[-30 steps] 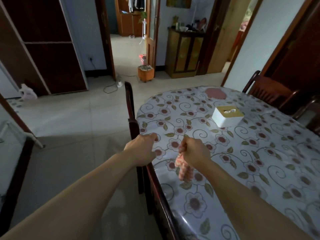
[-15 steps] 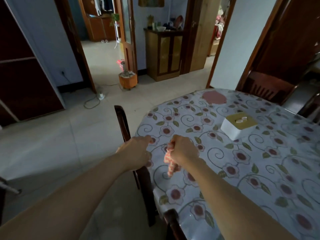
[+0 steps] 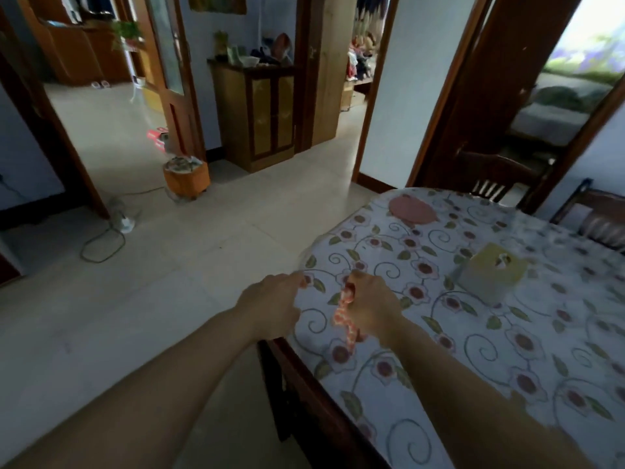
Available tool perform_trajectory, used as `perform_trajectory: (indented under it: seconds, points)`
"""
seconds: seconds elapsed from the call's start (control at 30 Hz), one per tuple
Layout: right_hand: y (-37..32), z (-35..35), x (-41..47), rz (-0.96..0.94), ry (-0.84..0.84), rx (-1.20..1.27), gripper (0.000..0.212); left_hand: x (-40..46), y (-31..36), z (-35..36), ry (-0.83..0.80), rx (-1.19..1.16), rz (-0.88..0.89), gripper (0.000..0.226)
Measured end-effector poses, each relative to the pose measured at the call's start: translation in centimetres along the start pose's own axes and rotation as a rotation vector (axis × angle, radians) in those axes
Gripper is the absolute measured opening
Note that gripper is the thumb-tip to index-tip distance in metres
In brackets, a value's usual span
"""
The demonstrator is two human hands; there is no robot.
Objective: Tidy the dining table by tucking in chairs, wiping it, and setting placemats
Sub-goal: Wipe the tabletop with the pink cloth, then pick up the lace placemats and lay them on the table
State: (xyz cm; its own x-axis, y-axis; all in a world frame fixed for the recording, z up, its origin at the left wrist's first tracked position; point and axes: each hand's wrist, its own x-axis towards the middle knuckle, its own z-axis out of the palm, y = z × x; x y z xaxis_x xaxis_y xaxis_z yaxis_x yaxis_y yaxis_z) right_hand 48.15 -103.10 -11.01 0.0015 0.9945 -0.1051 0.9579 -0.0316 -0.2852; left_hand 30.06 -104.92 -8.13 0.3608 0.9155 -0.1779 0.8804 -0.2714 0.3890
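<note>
The dining table (image 3: 507,350) wears a floral plastic cloth and fills the right half of the head view. A dark wooden chair (image 3: 297,394) stands with its back tight against the table's near left edge. My left hand (image 3: 270,308) is curled over the top of that chair back, which hides the rail's upper end. My right hand (image 3: 372,308) hovers just over the table edge, shut on a crumpled orange-and-white cloth (image 3: 345,321) that hangs down from the fist. A round pink placemat (image 3: 412,209) lies at the table's far end.
A tissue box (image 3: 490,272) sits mid-table. Two more wooden chairs stand at the far side (image 3: 490,174) and far right (image 3: 595,218). On the tiled floor to the left are an orange pot (image 3: 186,177) and a loose cable (image 3: 101,245). A wooden cabinet (image 3: 260,116) stands between doorways.
The chair back has come in against the table edge under my left hand. My view has swung left and up. The right hand keeps the cloth in its fist.
</note>
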Motion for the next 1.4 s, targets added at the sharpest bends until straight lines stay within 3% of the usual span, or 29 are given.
perform_trajectory:
  seconds: [0.13, 0.37, 0.53, 0.7, 0.9, 1.1, 1.27, 1.4]
  points:
    - [-4.2, -0.4, 2.9, 0.201, -0.071, 0.081, 0.033, 3.2, -4.8, -4.2, -0.082, 0.059, 0.092, 0.045]
    - [-6.2, 0.3, 9.2, 0.385, 0.074, 0.163, 0.021, 12.0, -9.1, -7.8, -0.136, 0.106, 0.254, 0.039]
    - [-6.0, 0.9, 15.9, 0.482, 0.18, 0.225, 0.012, 19.5, -10.0, -9.3, -0.159, 0.211, 0.342, 0.041]
    - [-6.2, 0.2, 22.2, 0.574, 0.181, 0.34, 0.024, 26.8, -11.0, -11.4, -0.215, 0.241, 0.435, 0.045]
    - [-5.0, -1.1, 28.2, 0.681, 0.274, 0.338, 0.017, 35.8, -11.4, -13.1, -0.269, 0.265, 0.552, 0.044]
    - [-3.8, -1.8, 34.4, 0.896, 0.271, 0.324, 0.017, 45.3, -11.0, -14.2, -0.337, 0.231, 0.728, 0.04]
    - [-2.7, -3.1, 39.0, 1.072, 0.39, 0.366, 0.02, 53.6, -10.4, -16.7, -0.399, 0.244, 0.899, 0.045]
    - [-1.4, -4.0, 41.1, 1.173, 0.487, 0.302, 0.022, 59.5, -8.9, -15.9, -0.418, 0.289, 0.955, 0.035]
